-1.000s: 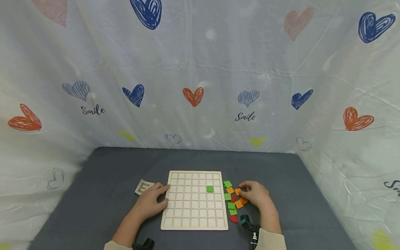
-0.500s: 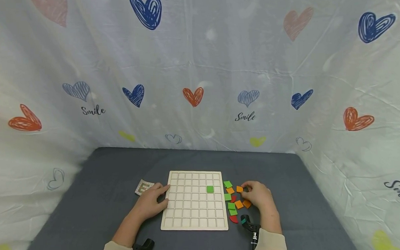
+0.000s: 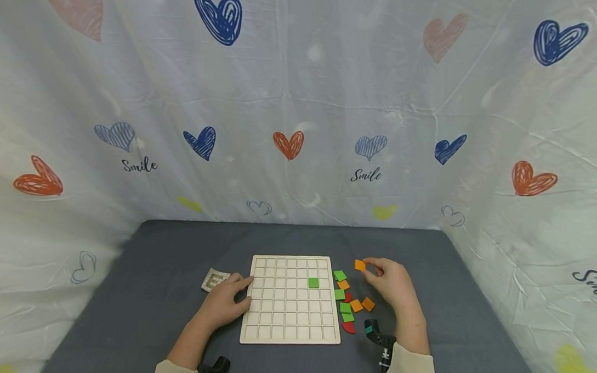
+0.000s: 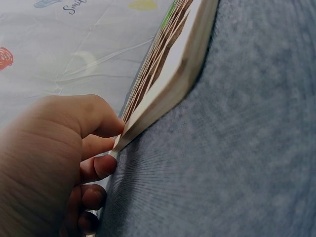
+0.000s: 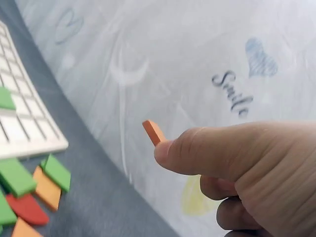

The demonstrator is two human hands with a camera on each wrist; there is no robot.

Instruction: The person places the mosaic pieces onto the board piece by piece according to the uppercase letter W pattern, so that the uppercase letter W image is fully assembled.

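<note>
A cream wooden grid board lies on the dark cloth, with one green square tile in a cell at its upper right. My left hand rests at the board's left edge, thumb and index finger touching it well apart; the left wrist view shows the thumb against the board's side. To the right of the board, my right hand pinches an orange tile between thumb and forefinger. In the right wrist view the orange tile is lifted and tilted, seen on its edge.
Loose green tiles, orange tiles and red pieces lie along the board's right side. A small patterned card sits left of the board, partly behind the left hand. A heart-printed curtain hangs behind the table.
My right hand has picked an orange tile from the loose pieces and moved it up, away from them. The left hand and the board stay in place.
</note>
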